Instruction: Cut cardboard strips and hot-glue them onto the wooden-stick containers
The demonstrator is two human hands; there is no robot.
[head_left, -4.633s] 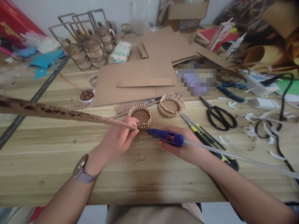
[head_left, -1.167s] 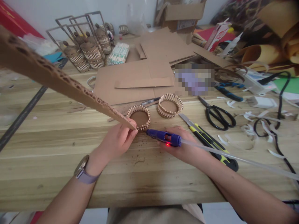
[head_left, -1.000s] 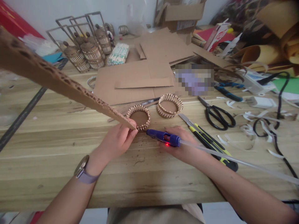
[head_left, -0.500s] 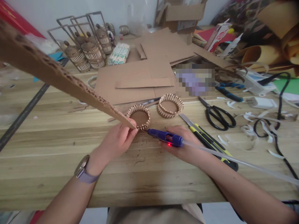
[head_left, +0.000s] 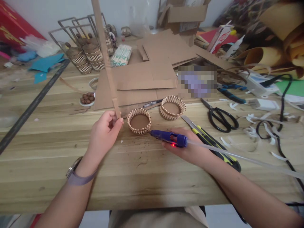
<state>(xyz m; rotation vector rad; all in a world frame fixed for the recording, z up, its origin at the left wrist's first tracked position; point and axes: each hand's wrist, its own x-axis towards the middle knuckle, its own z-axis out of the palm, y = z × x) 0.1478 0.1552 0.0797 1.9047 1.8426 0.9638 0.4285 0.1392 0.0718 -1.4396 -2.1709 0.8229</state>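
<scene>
My left hand (head_left: 104, 134) pinches the lower end of a long cardboard strip (head_left: 108, 68), which rises upward from the fingers. Just right of that hand, a round stick-walled ring with a brown base (head_left: 139, 121) rests on the table, touched by neither hand. My right hand (head_left: 185, 147) is wrapped round a blue glue gun (head_left: 168, 138) with a red light lit. Its nozzle points left, close to the ring's lower right edge. A second stick-walled ring (head_left: 172, 108) sits behind, to the right.
Box cutters (head_left: 213, 144) lie beside my right forearm, with black scissors (head_left: 222, 118) beyond. Cardboard sheets (head_left: 135, 77) cover the back middle. Lantern-like pieces (head_left: 92, 57) stand back left, near a bowl of brown balls (head_left: 87, 98). A black cord (head_left: 282, 117) winds at the right.
My left hand has moved left, away from the near ring, and the cardboard strip has swung from a long diagonal to nearly upright. The glue gun has barely shifted.
</scene>
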